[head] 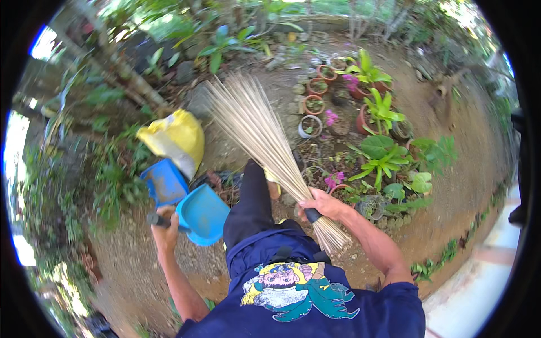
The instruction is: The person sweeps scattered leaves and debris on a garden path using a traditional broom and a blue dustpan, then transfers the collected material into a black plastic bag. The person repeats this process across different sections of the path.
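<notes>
My right hand point(323, 204) is closed around the dark-banded grip of a stick broom point(270, 148), whose bristles fan out up and to the left. On the other side, my left hand point(166, 226) grips the dark handle of a light-blue plastic dustpan point(206, 214). A darker blue plastic pan or scoop point(165, 182) with dirt on it lies just beyond that hand; whether the hand also holds it, I cannot tell. Next to the blue pans stands a yellow sack point(181, 137) with a pale, dirty patch.
Several potted plants point(313, 104) stand right of the broom, in a bed edged with stones. Bushes point(110, 181) and slender trunks point(139, 86) line the left side. A low wall point(312, 23) runs across the back. Pale paving point(469, 295) lies at the lower right, beside bare soil point(469, 122).
</notes>
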Action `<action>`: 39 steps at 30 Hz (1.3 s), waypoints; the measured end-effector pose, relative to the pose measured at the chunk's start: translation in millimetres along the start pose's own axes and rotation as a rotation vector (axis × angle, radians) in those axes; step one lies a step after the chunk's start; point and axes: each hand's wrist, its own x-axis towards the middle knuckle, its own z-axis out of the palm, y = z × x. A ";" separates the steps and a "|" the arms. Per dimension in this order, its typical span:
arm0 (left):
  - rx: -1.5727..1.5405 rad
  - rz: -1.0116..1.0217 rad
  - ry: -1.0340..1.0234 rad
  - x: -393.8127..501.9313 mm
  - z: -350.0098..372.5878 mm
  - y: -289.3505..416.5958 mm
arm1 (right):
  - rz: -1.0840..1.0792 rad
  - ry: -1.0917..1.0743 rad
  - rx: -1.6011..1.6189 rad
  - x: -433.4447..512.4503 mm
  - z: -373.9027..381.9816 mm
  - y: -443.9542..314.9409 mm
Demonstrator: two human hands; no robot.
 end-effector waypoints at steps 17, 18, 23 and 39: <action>-0.056 -0.360 -0.297 358.8 79.1 -107.6 | 0.366 0.241 0.279 229.5 -89.9 -173.2; -0.026 -0.363 -0.327 378.1 77.7 -100.6 | 0.362 0.268 0.284 238.0 -90.2 -188.5; -0.002 -0.425 -0.356 446.8 77.2 -55.1 | 0.349 0.327 0.255 268.6 -90.2 -260.1; -0.110 -0.462 -0.422 526.6 124.8 -52.0 | 0.172 0.466 0.499 314.3 -119.3 -355.6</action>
